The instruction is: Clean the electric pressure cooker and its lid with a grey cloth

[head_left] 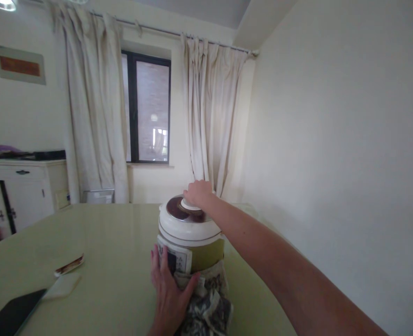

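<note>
A white and green rice cooker [208, 255] stands upright on the table, its lid [178, 207] brown on top with a white rim. My right hand [199, 192] reaches across from the right, closed over the lid's white knob; my fingertips are partly hidden. Against the cooker's front left, beside the control panel [183, 259], my left hand [169, 287] lies with fingers spread. A crumpled dark patterned cloth [208, 310] sits right of that hand and rests against the cooker, close to my thumb.
The pale green tabletop [112, 261] carries a dark flat object [12, 312], a pale flat piece [62, 285] and a small brown-and-white item [70, 265] on the left. A white cabinet [26, 191] stands back left. Curtains [94, 102] flank a window [153, 109]; a wall [335, 130] runs along the right.
</note>
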`<state>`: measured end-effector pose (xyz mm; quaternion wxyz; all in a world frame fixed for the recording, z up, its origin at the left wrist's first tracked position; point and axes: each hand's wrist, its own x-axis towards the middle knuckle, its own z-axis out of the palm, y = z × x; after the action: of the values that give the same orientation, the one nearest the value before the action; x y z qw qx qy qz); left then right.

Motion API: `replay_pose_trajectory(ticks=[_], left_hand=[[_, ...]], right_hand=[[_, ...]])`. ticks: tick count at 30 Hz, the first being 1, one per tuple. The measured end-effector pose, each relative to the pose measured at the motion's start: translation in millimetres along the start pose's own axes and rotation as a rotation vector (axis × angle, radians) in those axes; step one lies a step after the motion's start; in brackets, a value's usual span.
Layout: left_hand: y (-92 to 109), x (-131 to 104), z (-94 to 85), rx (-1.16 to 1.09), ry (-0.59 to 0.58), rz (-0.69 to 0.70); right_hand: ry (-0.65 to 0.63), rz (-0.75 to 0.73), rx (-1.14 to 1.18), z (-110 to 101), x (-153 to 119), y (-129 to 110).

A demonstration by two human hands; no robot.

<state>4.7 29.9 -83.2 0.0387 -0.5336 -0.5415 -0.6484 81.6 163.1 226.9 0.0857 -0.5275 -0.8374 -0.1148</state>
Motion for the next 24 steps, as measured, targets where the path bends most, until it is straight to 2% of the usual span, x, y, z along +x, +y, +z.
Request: replay_pose_trajectory(ticks=[3,11,14,18,24], left_hand=[[-5.2,2.0,3.7,0.03,-0.01,-0.029],[2.6,4.1,-3.7,0.083,-0.038,0.043],[-1.7,4.6,-2.0,0.074,-0.024,0.05],[-10.6,6.3,2.4,0.092,0.016,0.075],[-13.2,5.9,4.9,0.113,0.044,0.093]], right_hand=[[-0.001,-0.053,-0.043,3.7,-1.2,4.3],[-0.035,-0.209,-0.141,-4.0,-1.9,28.9],[-0.067,-0.271,-0.15,-5.3,-6.8,33.3],[-0.074,-0.2,-0.098,-1.0,-11.7,27.1],[-0.045,-0.132,-0.07,5.1,-8.9,20.9]])
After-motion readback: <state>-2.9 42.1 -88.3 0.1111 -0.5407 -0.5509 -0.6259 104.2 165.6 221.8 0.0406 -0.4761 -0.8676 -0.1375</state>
